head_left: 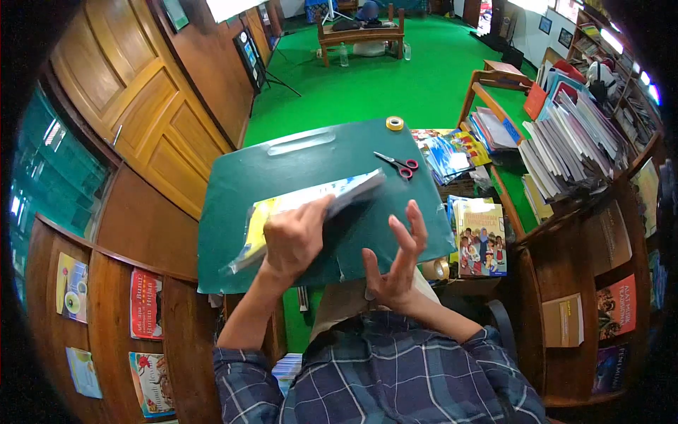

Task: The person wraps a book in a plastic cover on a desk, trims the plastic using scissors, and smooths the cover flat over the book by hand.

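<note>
Green tabletop's carrying red-handled scissors and a yellow tape roll; can't really tell if the book's actually touching it.

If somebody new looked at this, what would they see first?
Probably the bright green floor stretching across the room. Then maybe the dark green tabletop in front of the person, where the curled left hand is on a flat yellow-and-white item. Red-handled scissors lie toward the tabletop's far right corner.
</note>
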Action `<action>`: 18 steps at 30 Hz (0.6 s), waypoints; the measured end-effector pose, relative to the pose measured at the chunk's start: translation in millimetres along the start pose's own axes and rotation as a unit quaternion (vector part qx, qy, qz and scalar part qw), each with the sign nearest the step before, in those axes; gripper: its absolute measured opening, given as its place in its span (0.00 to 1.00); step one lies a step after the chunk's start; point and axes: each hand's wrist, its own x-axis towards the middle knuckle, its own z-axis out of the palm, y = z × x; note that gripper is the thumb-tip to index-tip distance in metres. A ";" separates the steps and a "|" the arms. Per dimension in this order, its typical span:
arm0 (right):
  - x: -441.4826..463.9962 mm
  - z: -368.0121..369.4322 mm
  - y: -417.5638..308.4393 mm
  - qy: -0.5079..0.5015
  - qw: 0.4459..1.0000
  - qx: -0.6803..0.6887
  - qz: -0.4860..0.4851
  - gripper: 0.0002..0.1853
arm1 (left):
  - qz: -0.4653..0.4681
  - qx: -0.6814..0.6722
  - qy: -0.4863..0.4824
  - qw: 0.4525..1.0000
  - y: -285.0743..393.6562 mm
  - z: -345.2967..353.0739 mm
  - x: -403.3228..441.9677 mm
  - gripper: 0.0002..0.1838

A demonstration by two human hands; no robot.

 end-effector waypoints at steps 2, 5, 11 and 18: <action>-16.6 13.2 4.4 -0.063 0.984 0.117 0.119 0.31 | -0.021 -0.048 0.051 0.997 -17.3 5.7 15.6 0.15; -30.9 34.3 6.3 -0.247 0.751 0.426 0.440 0.38 | -0.078 0.021 0.026 0.996 -39.8 -4.1 45.3 0.17; -8.9 63.3 -14.7 -0.295 0.538 0.541 0.576 0.38 | -0.243 -0.120 0.162 0.949 -88.3 -38.0 97.2 0.15; 3.2 103.0 -9.8 -0.253 0.392 0.634 0.616 0.29 | -0.392 -0.324 0.288 0.811 -114.7 -58.9 80.8 0.13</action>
